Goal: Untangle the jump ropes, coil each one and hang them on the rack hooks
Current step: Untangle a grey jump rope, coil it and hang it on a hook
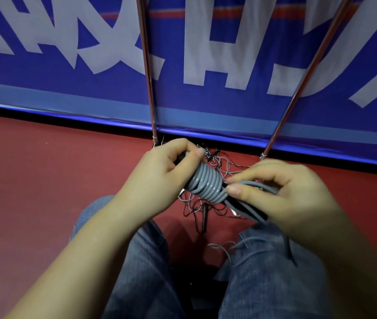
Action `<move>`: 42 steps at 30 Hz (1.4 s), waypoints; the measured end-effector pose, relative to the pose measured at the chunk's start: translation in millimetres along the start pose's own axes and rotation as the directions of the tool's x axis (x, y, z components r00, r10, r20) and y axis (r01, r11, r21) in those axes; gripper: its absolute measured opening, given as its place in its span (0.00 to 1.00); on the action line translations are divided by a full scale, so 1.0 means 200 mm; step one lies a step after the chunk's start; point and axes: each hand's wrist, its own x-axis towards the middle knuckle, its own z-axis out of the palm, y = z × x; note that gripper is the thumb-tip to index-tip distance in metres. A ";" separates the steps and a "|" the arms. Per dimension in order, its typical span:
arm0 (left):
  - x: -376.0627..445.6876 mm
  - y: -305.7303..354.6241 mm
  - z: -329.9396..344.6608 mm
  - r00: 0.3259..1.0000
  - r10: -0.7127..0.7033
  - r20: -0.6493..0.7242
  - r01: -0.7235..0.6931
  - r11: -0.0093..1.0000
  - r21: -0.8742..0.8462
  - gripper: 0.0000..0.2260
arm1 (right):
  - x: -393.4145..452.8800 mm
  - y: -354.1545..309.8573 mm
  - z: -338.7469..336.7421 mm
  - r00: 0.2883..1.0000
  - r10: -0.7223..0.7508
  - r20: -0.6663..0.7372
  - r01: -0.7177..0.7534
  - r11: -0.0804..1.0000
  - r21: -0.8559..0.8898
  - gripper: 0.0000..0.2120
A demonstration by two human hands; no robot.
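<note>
Left hand (164, 171) gripping handle, right hand (272, 192) pinching grey rope (206, 184) coil; tangle (210, 203) on floor (45, 180) below, banner (206, 100) edge near.

I see dim, even indoor light, soft shadow between the knees, motion blur on the right hand (281, 194), and wide-angle bending at frame edges.

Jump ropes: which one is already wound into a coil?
The thick grey rope, held between the left hand and right hand, is wound in tight loops. The thin ropes lie tangled on the red floor.
</note>
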 end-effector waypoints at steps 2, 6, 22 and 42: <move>-0.01 0.00 -0.02 0.997 0.019 0.074 -0.013 0.997 -0.073 0.10 | 0.00 0.01 0.00 0.979 0.111 0.172 -0.129 0.987 0.095 0.15; -0.03 0.02 -0.03 0.986 0.045 0.158 -0.007 0.972 -0.235 0.10 | 0.01 0.03 0.02 0.907 0.164 0.388 -0.253 0.949 0.188 0.21; -0.01 -0.05 0.10 0.929 -0.334 -0.158 0.237 0.867 -0.439 0.15 | 0.00 0.04 0.25 0.818 0.475 0.325 -0.576 0.661 0.481 0.21; 0.00 0.02 -0.05 0.997 0.041 0.059 -0.034 0.994 -0.101 0.10 | -0.04 0.01 0.00 0.999 0.031 -0.025 -0.029 0.997 0.064 0.11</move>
